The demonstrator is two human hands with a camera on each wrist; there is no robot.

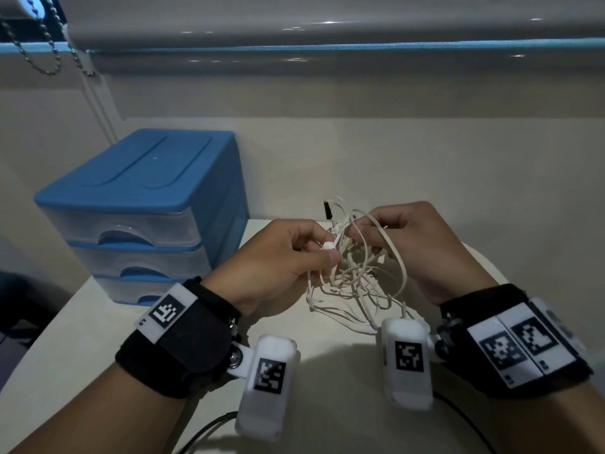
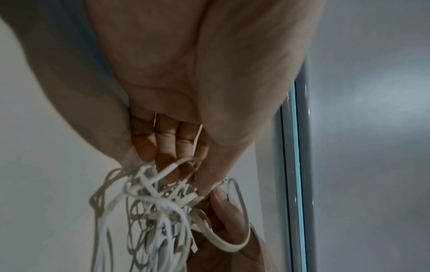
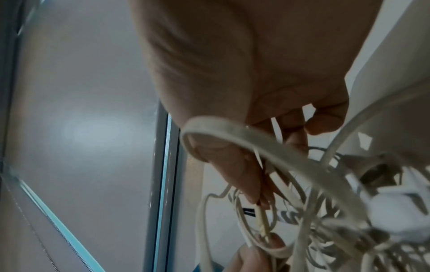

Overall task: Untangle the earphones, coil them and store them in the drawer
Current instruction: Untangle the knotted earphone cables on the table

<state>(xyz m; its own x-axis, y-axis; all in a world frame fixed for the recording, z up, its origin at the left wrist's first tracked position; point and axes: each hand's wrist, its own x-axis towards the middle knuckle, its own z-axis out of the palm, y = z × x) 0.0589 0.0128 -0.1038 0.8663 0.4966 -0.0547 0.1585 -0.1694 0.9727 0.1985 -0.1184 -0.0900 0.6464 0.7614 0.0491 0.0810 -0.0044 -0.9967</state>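
Wrist-mounted camera pods (image 1: 268, 385) sit closest, low in the head view. Above them, left hand (image 1: 278, 260) pinches a white earbud (image 1: 328, 246); right hand (image 1: 415, 244) pinches a strand of the earphones (image 1: 353, 276). The tangle hangs between both hands, above the table (image 1: 327, 421), equally near each, with no clear long axis. Blue drawer unit (image 1: 140, 211) stands well left, nearer the left hand, its drawers closed. The knot's core is unreadable, wrist views are blurred, and the black plug (image 1: 326, 209) is barely visible.
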